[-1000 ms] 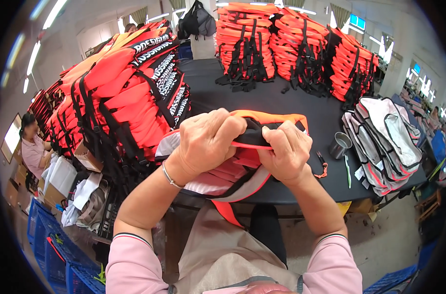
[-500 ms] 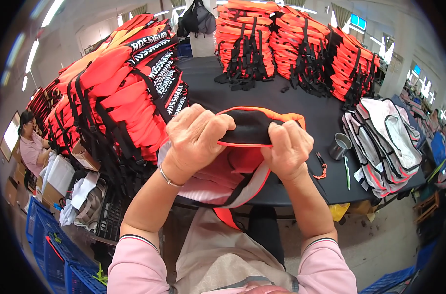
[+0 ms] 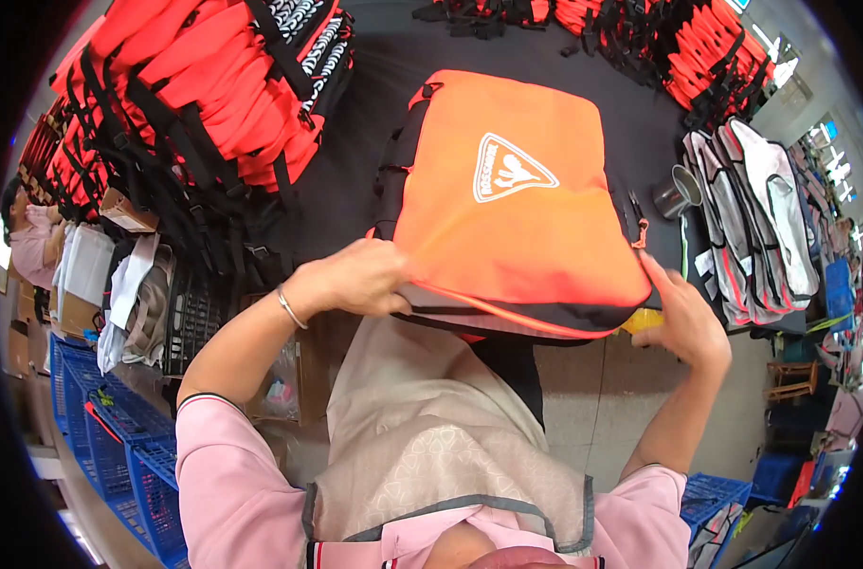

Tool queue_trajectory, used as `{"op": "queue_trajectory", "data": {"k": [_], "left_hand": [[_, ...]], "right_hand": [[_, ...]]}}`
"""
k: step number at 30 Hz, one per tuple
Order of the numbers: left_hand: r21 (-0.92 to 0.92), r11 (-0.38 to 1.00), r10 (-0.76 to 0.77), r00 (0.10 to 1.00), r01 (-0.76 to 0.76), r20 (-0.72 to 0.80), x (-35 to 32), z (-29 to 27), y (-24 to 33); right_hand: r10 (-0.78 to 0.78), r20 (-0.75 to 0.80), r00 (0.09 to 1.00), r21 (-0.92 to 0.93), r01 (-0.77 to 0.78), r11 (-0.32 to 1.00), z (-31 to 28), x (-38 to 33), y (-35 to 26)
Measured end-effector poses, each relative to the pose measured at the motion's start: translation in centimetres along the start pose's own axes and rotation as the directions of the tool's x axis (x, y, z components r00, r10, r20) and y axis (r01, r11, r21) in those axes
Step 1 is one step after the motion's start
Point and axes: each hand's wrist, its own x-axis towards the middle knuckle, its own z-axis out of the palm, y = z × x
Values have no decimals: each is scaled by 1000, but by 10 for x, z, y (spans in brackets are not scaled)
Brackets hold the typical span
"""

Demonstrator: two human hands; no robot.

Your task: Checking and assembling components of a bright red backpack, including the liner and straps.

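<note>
An orange backpack [image 3: 517, 209] with black sides and a white-outlined triangular emblem lies flat on the black-covered table [image 3: 379, 57], front panel up. Its near edge, with grey and black lining, hangs over the table's front. My left hand [image 3: 360, 277] is closed on the near left corner of the backpack, fingers folded over the edge. At the near right corner is my right hand [image 3: 689, 318], thumb and forefinger spread, the forefinger touching the backpack's side. Small thread snips [image 3: 639, 223] with an orange cord lie just right of the backpack.
Tall piles of orange-and-black bags [image 3: 194, 104] stand at the left, others [image 3: 720, 62] at the far right. A metal cup [image 3: 678, 192] and grey-white panels [image 3: 749, 218] are on the right. Blue crates [image 3: 118, 455] sit low at the left, where a person [image 3: 38, 232] is also seen.
The bag held up with its opening spread between both fists is now laid on the table, orange front up. My hands have moved down and apart to its near corners; the right has loosened.
</note>
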Motion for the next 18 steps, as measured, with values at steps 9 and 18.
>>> {"op": "queue_trajectory", "data": {"k": [9, 18], "left_hand": [[7, 996, 85, 984, -87, 154, 40, 35, 33], [-250, 944, 180, 972, -214, -150, 3, 25, 7]], "right_hand": [[-320, -88, 943, 432, 325, 841, 131, 40, -138], [-424, 196, 884, 471, 294, 832, 48, 59, -144]]}}
